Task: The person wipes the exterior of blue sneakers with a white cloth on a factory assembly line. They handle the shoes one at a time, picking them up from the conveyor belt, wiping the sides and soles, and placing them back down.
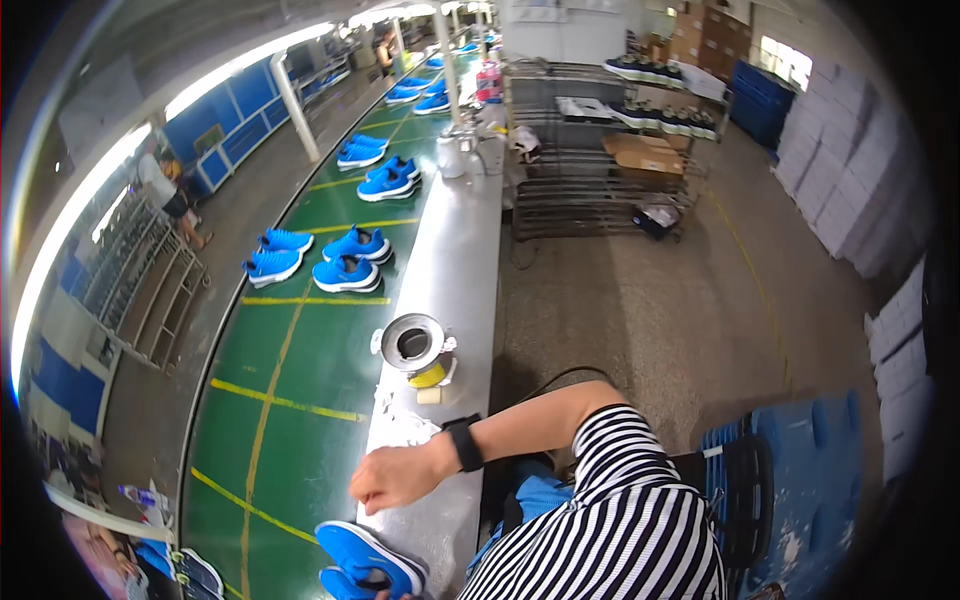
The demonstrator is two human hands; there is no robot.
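Shoes (365, 555) lying at the belt–bench border, right hand (400, 482) hovering just beyond

Blue pair: sitting at the lower edge of view, straddling the seam where the green belt (330, 350) is meeting the metal bench (450, 250). Left hand (396, 597): only a sliver is showing beside the shoes; cannot tell whether it is gripping. Right hand: fingers are curling narrowly above the bench; cannot tell whether they are holding anything. A black watch (465, 445) is circling that wrist.

Surface: the bench is shining under the lamps. A wide-rimmed pot (396, 335) is standing on it, with a pale yellow block (429, 396) lying just beside. Farther along, a metal jug (452, 158) is standing near a post. Yellow lines (290, 400) are crossing the belt; more blue pairs (350, 262) are resting between them, running into the distance.

Room: a long light (245, 70) is glowing at upper left. Beyond the belt, one person (165, 190) is standing near a rack. To the right, low racks (600, 205) are holding dark shoes and flat pieces; brown cartons (712, 40), a blue bin (760, 100) and white stacks (850, 160) are lining the floor (620, 320) behind.
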